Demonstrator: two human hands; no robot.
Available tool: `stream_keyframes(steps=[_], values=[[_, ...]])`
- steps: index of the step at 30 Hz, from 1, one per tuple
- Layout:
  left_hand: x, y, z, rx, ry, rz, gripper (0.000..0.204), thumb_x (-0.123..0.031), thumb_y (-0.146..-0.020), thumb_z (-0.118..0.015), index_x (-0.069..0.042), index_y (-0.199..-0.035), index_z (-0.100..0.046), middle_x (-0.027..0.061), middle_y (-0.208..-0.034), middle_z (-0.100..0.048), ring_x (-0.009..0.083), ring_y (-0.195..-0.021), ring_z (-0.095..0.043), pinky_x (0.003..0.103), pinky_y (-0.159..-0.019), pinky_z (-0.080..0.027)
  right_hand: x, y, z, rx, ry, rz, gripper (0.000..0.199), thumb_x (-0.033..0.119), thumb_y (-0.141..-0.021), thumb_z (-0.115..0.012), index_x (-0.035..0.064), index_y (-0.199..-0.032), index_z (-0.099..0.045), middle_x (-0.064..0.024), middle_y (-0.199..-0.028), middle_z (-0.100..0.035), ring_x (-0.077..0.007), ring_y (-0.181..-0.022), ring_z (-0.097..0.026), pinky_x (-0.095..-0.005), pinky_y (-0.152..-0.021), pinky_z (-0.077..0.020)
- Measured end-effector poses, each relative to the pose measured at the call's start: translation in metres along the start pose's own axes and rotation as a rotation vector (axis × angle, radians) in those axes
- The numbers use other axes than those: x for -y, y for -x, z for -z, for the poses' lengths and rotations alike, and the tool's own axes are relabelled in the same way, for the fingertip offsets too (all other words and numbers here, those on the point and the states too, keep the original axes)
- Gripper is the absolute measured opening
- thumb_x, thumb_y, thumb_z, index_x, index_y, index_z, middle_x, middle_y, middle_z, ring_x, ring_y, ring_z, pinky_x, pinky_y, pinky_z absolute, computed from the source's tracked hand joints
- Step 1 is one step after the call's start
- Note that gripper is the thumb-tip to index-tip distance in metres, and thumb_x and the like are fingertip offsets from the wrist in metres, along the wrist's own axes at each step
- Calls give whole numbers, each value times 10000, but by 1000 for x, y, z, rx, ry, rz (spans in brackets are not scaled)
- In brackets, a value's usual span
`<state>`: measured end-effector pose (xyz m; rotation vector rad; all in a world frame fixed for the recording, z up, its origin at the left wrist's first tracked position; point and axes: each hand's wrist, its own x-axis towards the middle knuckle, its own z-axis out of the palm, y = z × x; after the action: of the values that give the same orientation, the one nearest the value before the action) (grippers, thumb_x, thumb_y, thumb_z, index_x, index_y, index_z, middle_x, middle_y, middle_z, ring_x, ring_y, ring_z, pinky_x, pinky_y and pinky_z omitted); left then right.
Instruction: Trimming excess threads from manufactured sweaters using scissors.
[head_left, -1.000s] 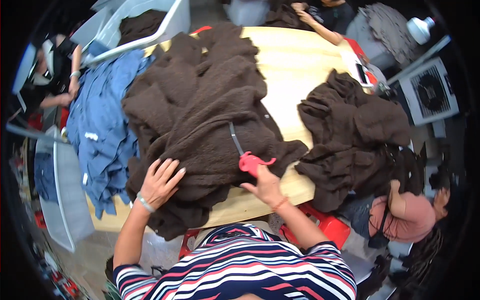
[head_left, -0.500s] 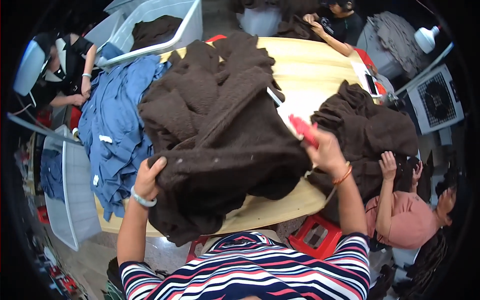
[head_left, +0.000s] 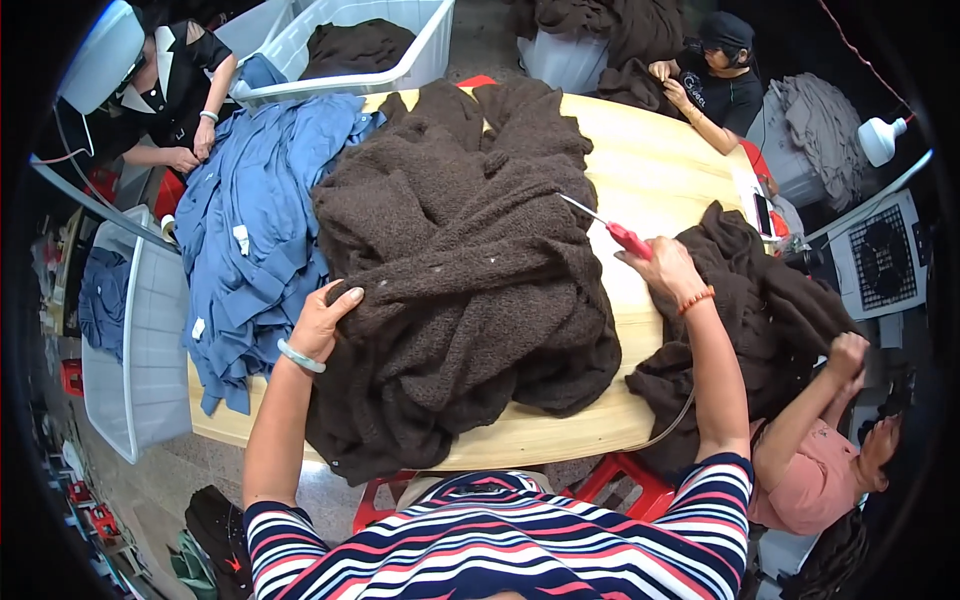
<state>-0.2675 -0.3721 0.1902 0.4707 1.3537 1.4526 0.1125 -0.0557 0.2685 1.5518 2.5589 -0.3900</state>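
Note:
Dark brown knitted garments [head_left: 470, 300] lie heaped on the table in front of me, with a long folded band running across the top one. A few small pale spots, perhaps buttons, dot that band. My left hand [head_left: 325, 318] grips the band's left end, thumb on top. In my right hand [head_left: 668, 270] is a red-handled tool [head_left: 628, 240] with a slim, pointed metal shaft. Its tip reaches over the right side of the heap; whether it touches the cloth I cannot tell. A thin cord hangs below my right forearm.
Blue garments [head_left: 260, 200] cover the table's left side; more brown ones [head_left: 730, 290] lie right. Pale wood tabletop [head_left: 650, 150] shows between. White bins [head_left: 140, 350] stand left and behind. Co-workers sit left, far right and near right. A red stool [head_left: 625, 485] is by the near edge.
The folded band now lies flatter across the heap. My right hand has moved slightly right and up, its tool now pointing left. The near-right co-worker's hands have shifted with brown cloth.

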Motion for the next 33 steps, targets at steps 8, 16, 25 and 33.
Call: stream_keyframes(steps=[8, 16, 25, 33], values=[[-39, 16, -123, -95, -1242, -1075, 511, -162, -799, -717, -72, -1276, -558, 150, -1292, -551, 349, -1237, -484, 450, -1056, -352, -29, 80, -2, -167, -244, 185, 262, 209, -891, -654, 52, -1069, -542, -230, -838, -628, -436, -823, -624, -445, -711, -496], [61, -46, -149, 120, -1578, -893, 691, -404, -815, -691, -140, -1409, -458, 68, -1498, -381, 346, -1433, -228, 581, -1162, -104, 15, 122, -8, 7, -150, 411, 204, 25, -784, -601, 42, -987, -589, -195, -813, -615, -388, -797, -617, -457, -716, -486], [77, -55, -139, 87, -1576, -874, 679, -443, -824, -670, -152, -1402, -466, 56, -1481, -405, 363, -1428, -234, 589, -1163, -80, 53, 103, -11, 147, 33, 415, 170, 157, -856, -614, 52, -979, -560, -201, -686, -626, -396, -687, -635, -465, -641, -492], [79, -57, -141, 137, -1539, -823, 687, -404, -807, -699, -187, -1413, -458, 43, -1494, -394, 396, -1399, -268, 669, -1090, -196, 129, 69, -31, 69, 1, 717, 200, 188, -828, -629, 12, -888, -554, -181, -671, -644, -350, -679, -667, -444, -604, -524]])
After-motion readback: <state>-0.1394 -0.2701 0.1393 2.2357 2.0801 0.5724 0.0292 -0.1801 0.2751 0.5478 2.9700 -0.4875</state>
